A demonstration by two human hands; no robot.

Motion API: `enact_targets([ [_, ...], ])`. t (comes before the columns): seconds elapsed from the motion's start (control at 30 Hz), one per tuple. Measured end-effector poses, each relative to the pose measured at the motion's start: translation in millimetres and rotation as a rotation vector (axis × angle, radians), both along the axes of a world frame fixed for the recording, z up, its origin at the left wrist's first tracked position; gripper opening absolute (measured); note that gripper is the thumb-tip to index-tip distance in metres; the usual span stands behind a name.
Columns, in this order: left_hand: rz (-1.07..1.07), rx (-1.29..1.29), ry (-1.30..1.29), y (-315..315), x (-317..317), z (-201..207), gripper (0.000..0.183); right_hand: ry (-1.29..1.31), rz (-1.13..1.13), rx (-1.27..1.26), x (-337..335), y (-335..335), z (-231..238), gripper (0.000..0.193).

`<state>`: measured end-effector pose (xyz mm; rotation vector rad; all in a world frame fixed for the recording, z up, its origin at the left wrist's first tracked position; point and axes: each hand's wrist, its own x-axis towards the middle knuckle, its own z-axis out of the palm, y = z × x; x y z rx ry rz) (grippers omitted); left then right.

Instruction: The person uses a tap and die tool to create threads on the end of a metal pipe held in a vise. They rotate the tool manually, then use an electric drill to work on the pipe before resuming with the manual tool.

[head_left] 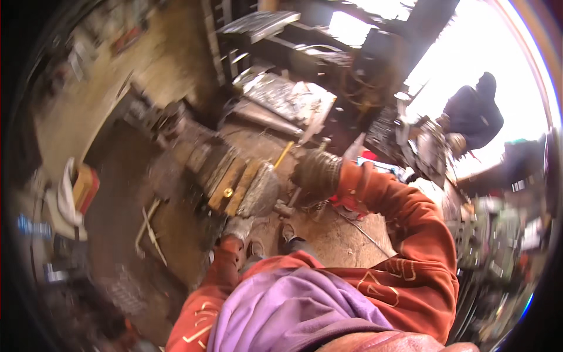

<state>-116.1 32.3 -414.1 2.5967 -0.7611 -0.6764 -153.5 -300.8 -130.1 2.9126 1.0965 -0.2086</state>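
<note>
Both gloved hands grip: the right hand grasps a yellow-handled hammer, the left hand holds a grey metal piece. Scrap crowds the far side; bare floor lies near.

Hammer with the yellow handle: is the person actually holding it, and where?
Yes, it seems. The gloved right hand grips the hammer low on its yellow handle. The gloved left hand rests at the lower edge of a grey metal piece; its grip is unclear.
</note>
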Motion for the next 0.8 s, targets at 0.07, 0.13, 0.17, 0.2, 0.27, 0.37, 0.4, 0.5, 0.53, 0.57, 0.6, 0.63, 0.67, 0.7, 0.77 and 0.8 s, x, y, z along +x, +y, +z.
enact_targets([
  [0.07,0.002,-0.017,0.008,1,-13,-1,0.05,0.123,0.062,-0.038,19,-10,8,0.026],
  [0.13,0.169,0.11,0.22,-17,-11,27,0.046,0.162,0.168,-0.136,39,-12,17,0.028],
  [0.17,0.301,-0.021,0.196,-23,-14,64,0.047,0.163,0.23,-0.163,48,-16,20,0.035],
  [0.2,0.43,-0.392,0.033,-19,-31,53,0.044,0.155,0.334,-0.18,59,-13,25,0.042],
  [0.27,0.455,-0.142,0.064,-22,-37,128,0.046,0.218,0.322,-0.05,61,0,35,0.035],
  [0.37,0.529,-0.109,-0.24,-15,-64,105,0.034,0.343,0.238,0.054,61,-10,1,0.033],
  [0.4,0.515,-0.028,-0.167,-13,-67,121,0.031,0.341,0.225,0.076,62,-11,-8,0.032],
  [0.5,0.618,-0.166,-0.159,9,-93,195,0.027,0.16,0.416,0.257,67,-16,-50,0.045],
  [0.53,0.631,-0.225,-0.094,15,-105,211,0.027,0.176,0.346,0.293,56,-17,-80,0.05],
  [0.57,0.644,-0.156,-0.312,29,-112,218,0.028,0.375,0.333,0.38,57,-24,-128,0.056],
  [0.6,0.643,-0.094,-0.533,41,-107,222,0.029,0.569,0.293,0.467,57,-33,-176,0.063],
  [0.63,0.824,-0.16,-0.643,53,-97,239,0.031,0.785,0.089,0.622,49,-23,-171,0.067],
  [0.67,0.995,-0.219,-0.748,68,-83,260,0.034,0.901,-0.015,0.703,42,-18,-172,0.069],
  [0.7,1.161,-0.19,-0.596,81,-70,278,0.039,1.0,-0.131,0.789,35,-13,-167,0.071],
  [0.77,1.358,-0.026,-0.459,124,-56,288,0.049,0.675,-0.028,0.684,32,-9,-150,0.075],
  [0.8,1.378,0.101,-0.476,149,-50,278,0.053,0.512,0.004,0.632,28,-10,-141,0.076],
])
